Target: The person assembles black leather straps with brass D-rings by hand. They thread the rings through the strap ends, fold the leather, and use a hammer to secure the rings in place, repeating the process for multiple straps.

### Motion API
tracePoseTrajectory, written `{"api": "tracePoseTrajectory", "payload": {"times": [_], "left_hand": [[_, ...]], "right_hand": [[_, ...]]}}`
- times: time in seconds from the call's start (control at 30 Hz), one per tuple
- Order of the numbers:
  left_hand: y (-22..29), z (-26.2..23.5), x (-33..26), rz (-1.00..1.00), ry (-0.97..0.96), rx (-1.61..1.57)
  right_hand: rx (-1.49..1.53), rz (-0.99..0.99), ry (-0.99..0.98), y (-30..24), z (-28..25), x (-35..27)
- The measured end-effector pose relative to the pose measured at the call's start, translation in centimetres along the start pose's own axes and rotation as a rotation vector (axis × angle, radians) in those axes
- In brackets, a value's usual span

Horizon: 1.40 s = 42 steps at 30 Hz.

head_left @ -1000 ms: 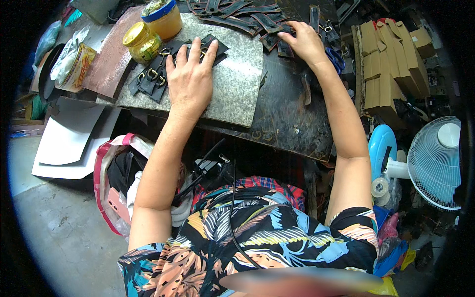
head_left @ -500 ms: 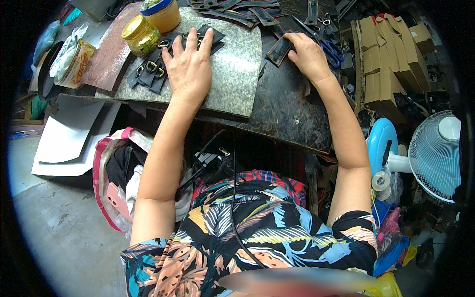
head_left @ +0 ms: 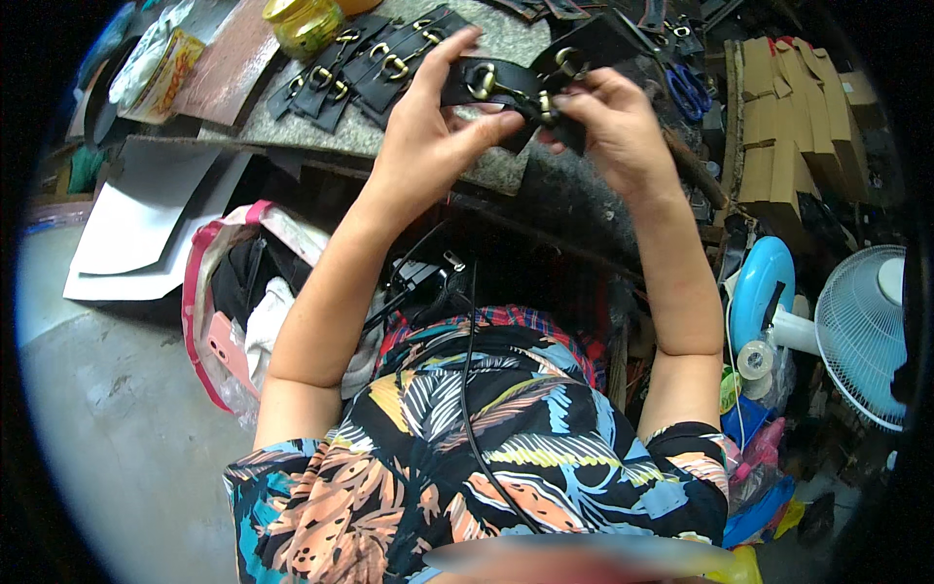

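Note:
Above the bench, my left hand point(head_left: 433, 141) is closed on a black leather strap point(head_left: 511, 76) with gold-coloured metal fittings, gripped between thumb and fingers. My right hand point(head_left: 623, 127) pinches the right part of the same black leatherwork at a gold fitting, its fingers slightly blurred. Whether this is one strap or several joined pieces I cannot tell. Behind my left hand, more black leather pieces point(head_left: 375, 83) with gold buckles or rings lie in overlapping rows on a speckled grey slab point(head_left: 258, 127).
A yellow-lidded jar point(head_left: 302, 29) stands at the slab's far edge. Blue-handled scissors point(head_left: 689, 92) lie to the right, near upright cardboard pieces point(head_left: 788, 127). A white fan point(head_left: 866, 331) is on my right. An open bag point(head_left: 199, 292) and white sheets point(head_left: 136, 224) are at left.
Both hands have come together; they were apart, the left flat over leather pieces on the slab, the right at a dark strip. They now hold black leather with gold fittings between them.

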<state>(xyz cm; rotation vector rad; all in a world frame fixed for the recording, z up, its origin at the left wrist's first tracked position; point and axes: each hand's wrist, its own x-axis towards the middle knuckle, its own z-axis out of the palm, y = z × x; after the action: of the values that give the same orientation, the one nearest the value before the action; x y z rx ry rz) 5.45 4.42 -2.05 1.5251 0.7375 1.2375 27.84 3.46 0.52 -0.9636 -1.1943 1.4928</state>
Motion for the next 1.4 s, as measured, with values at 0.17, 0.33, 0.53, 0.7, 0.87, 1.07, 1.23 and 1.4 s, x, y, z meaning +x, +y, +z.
{"api": "tracePoseTrajectory", "payload": {"times": [0.17, 0.33, 0.53, 0.7, 0.87, 1.07, 1.23, 1.4], "left_hand": [[0.3, -2.5, -0.7, -0.167, 0.046, 0.547], [0.6, -2.5, -2.0, 0.031, 0.009, 1.023], [1.9, -3.5, -2.7, -0.055, -0.17, 0.947], [1.1, -2.9, -3.0, -0.008, -0.09, 1.006], [0.8, -2.8, -3.4, -0.065, -0.001, 0.873], [1.4, -4.5, -3.7, -0.232, 0.149, 0.831], [1.5, -4.4, -4.3, -0.038, 0.126, 1.1], [1.2, -4.0, -4.4, 0.045, 0.084, 1.162]], "right_hand": [[-0.596, 0.035, -0.018, 2.0, -0.6, 2.6], [-0.762, -0.249, 0.097, 2.7, -1.8, 3.2], [-0.54, -0.07, 0.039, 2.4, -3.4, 1.6], [-0.526, -0.163, -0.017, 3.1, -4.5, 2.1], [-0.393, -0.088, 0.068, 2.8, -4.2, 2.0], [-0.515, -0.277, 0.015, 2.8, -2.8, 4.2], [-1.308, -0.653, 0.097, 3.1, -2.1, 6.4], [-1.347, -0.529, 0.033, 3.1, -2.4, 4.7]]}}
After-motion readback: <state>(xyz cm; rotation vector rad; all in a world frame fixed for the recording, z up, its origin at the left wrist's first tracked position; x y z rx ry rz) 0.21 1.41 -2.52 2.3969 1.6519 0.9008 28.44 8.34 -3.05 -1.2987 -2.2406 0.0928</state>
